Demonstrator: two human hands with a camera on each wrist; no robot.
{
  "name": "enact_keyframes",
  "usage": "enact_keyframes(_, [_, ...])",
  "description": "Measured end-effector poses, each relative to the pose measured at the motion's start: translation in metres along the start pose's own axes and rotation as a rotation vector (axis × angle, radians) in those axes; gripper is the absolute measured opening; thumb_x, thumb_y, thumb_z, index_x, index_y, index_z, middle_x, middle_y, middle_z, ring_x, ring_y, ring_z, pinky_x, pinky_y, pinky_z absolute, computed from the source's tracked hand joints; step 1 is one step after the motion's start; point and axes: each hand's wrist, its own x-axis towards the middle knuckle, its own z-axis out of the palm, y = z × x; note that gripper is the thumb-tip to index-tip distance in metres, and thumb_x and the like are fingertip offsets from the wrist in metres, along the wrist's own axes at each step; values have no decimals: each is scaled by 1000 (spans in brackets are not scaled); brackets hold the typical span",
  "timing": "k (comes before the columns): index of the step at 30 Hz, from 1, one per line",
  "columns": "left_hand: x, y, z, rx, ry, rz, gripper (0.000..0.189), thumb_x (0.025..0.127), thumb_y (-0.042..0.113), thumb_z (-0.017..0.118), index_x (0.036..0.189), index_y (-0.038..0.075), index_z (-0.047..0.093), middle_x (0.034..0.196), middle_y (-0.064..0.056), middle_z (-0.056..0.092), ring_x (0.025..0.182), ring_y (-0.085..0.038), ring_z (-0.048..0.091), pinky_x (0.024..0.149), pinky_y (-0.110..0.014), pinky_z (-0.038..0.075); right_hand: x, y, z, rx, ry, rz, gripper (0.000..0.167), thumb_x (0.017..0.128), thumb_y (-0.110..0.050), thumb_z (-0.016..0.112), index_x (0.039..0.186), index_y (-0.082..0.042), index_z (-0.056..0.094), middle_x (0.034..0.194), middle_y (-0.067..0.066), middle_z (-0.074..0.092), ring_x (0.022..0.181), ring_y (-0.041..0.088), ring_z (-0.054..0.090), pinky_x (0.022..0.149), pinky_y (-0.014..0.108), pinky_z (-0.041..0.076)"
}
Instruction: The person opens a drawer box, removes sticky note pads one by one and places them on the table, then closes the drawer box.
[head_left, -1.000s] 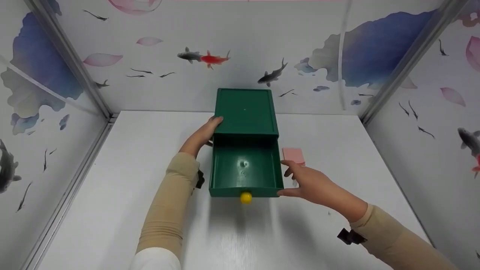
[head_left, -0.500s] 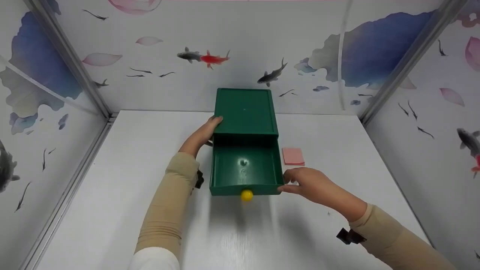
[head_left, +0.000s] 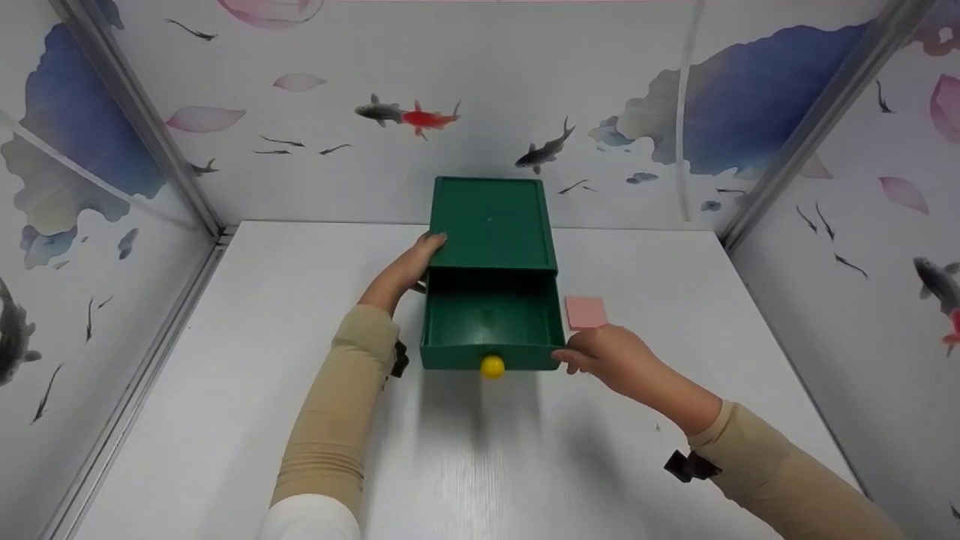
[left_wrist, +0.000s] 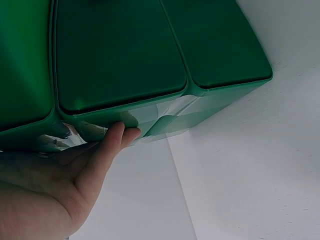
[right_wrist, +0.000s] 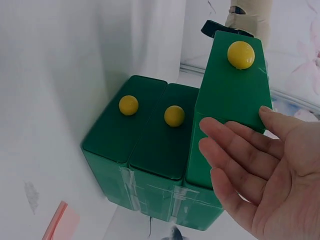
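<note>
A green drawer cabinet (head_left: 491,225) stands against the back wall, its top drawer (head_left: 450,358) pulled partly out. Nothing shows inside that drawer, and a round yellow knob (head_left: 492,367) is on its front. My left hand (head_left: 409,268) rests against the cabinet's left side, thumb at the top edge. Long fingers (left_wrist: 107,145) lie along that side in the left wrist view. At the drawer's front right corner is my right hand (head_left: 613,358). In the right wrist view its thumb touches the front's edge, while the extended fingers (right_wrist: 235,150) lie beside the drawer's side.
A pink pad of paper (head_left: 586,312) lies right of the cabinet on the white table (head_left: 247,360). Two lower drawers (right_wrist: 155,150) with yellow knobs are shut in the right wrist view. Clear tape (right_wrist: 131,187) runs along the cabinet's side. Printed walls (head_left: 465,60) surround the table.
The top drawer has slid part of the way back into the cabinet. My right hand has moved inward with its front corner, while the left hand has stayed in place.
</note>
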Motion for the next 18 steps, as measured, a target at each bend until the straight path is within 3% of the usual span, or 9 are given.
enact_keyframes(4, [0,0,0,-2,-1,-4,84,94,62,29,158,17,-2,139,-25,41,118,-38,49,97,-54,39,5,0,0,25,33,3,24,98,-25,61,101,-5,74,77,-4,68,70,12,63,67,31,53])
enact_keyframes(13, [1,0,0,-5,-5,-19,84,94,62,28,158,18,-2,142,-23,40,119,-36,48,98,-53,38,18,6,2,-20,101,-11,29,98,-25,60,81,-7,74,69,-4,68,67,11,64,68,34,53])
enact_keyframes(18, [1,-1,-1,-3,-4,-24,83,94,63,28,158,18,-1,141,-23,41,119,-36,48,97,-52,38,26,7,0,-6,103,22,28,98,-25,60,82,-7,74,71,-4,68,67,12,63,69,34,53])
